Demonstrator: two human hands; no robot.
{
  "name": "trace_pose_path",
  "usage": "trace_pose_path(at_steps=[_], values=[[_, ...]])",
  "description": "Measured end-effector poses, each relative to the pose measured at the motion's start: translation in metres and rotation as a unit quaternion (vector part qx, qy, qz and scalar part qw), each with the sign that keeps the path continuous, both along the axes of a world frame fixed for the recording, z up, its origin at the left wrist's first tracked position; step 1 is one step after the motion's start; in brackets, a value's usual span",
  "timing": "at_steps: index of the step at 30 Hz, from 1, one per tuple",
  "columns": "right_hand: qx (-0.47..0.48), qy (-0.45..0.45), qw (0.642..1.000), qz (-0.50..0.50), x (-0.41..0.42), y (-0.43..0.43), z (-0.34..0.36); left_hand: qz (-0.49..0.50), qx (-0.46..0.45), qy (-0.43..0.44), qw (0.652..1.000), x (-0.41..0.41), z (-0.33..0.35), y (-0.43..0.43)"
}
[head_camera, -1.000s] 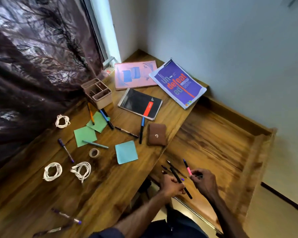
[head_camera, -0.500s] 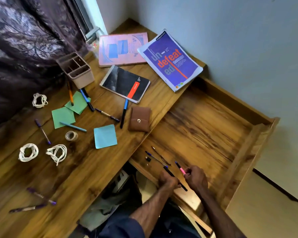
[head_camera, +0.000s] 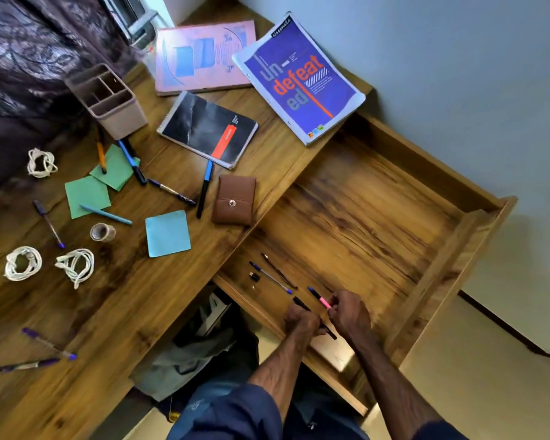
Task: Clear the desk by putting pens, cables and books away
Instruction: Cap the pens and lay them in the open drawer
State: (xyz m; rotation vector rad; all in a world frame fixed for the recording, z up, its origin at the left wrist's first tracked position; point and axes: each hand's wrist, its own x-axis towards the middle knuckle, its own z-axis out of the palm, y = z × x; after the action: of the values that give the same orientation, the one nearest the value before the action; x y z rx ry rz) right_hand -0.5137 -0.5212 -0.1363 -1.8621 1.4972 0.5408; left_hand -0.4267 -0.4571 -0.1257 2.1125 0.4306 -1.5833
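- The left hand (head_camera: 302, 322) is curling its fingers round a black pen (head_camera: 299, 302), over the near corner of the open drawer (head_camera: 426, 290).
- That pen is running slantwise through the fist. One end is sticking out up-left toward the desk (head_camera: 140, 296), and the other is poking out down-right between the two hands.
- The right hand (head_camera: 348, 314) is pinching a pink-banded pen (head_camera: 324, 302) by its near end, thumb against fingertips.
- This pen is sitting just beside the black one, nearly parallel (its dark blue tip is pointing up-left, away from the hand).
- A blue pen (head_camera: 272, 278) and a thin dark pen (head_camera: 278, 270) are lying on the drawer floor, left of both hands, on the same slant.
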Motion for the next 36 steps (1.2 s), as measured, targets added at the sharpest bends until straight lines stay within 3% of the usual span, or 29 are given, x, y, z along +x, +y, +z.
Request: trace_pose_path(at_steps=[6,18,22,27,31,36], values=[[-0.003,-0.032,0.998,0.052,-0.005,0.003,-0.002,0.005,-0.016,-0.015,1.000,-0.003,-0.003,0.000],[0.006,-0.030,0.998,0.053,-0.006,0.008,-0.003,-0.019,-0.018,-0.021,0.999,0.000,-0.009,0.004],[-0.018,-0.050,0.998,0.036,-0.004,0.010,-0.001,-0.125,-0.026,-0.079,0.989,0.004,0.000,0.008],[-0.105,-0.187,0.976,-0.047,0.023,0.009,0.027,-0.271,-0.100,-0.185,0.939,0.037,0.032,0.012],[-0.150,-0.302,0.940,-0.046,0.075,0.008,0.062,-0.263,-0.198,-0.234,0.915,0.081,0.068,0.021],[-0.161,-0.395,0.905,0.000,0.166,0.019,0.098,-0.241,-0.219,-0.349,0.879,0.156,0.112,0.042]])
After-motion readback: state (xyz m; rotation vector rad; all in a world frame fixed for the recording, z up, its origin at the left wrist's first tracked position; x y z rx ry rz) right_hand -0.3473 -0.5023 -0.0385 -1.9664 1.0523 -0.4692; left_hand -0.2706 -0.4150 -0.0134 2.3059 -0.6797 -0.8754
